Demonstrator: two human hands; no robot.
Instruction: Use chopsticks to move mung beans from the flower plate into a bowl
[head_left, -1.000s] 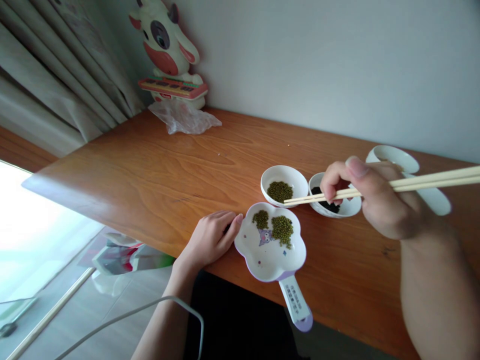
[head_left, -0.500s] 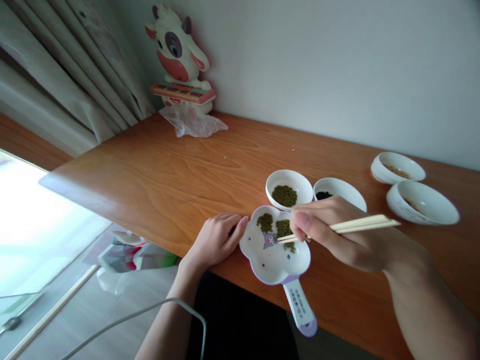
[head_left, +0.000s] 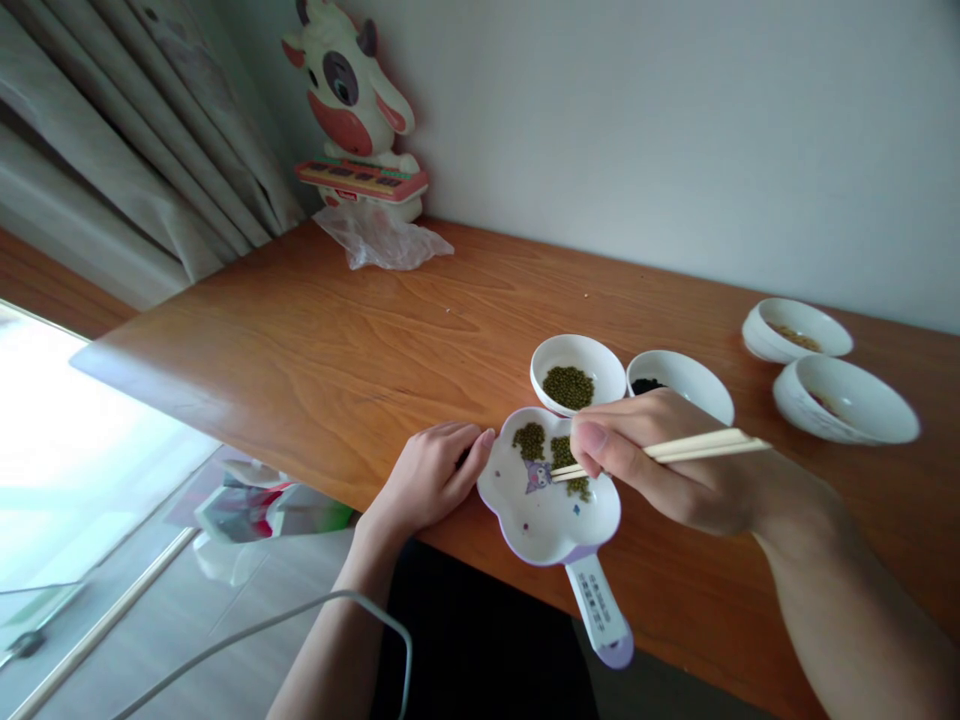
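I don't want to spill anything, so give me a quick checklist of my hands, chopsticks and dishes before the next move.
1. Chopsticks held in right hand: ok, tips over the flower-shaped dish.
2. Bean between the tips: cannot tell, too small.
3. Left hand beside the dish: ok, thumb at its rim.
4. Handle wholly over the table: not ok, its end shows beyond the edge.
5. Bowl of green beans upright: ok.
6. Bowl with dark contents in full view: not ok, the right hand partly covers it.

pale wall [head_left: 637, 130] | curtain [head_left: 112, 150] | wooden table [head_left: 337, 350] | grey floor [head_left: 292, 570] | glare [head_left: 82, 420] left
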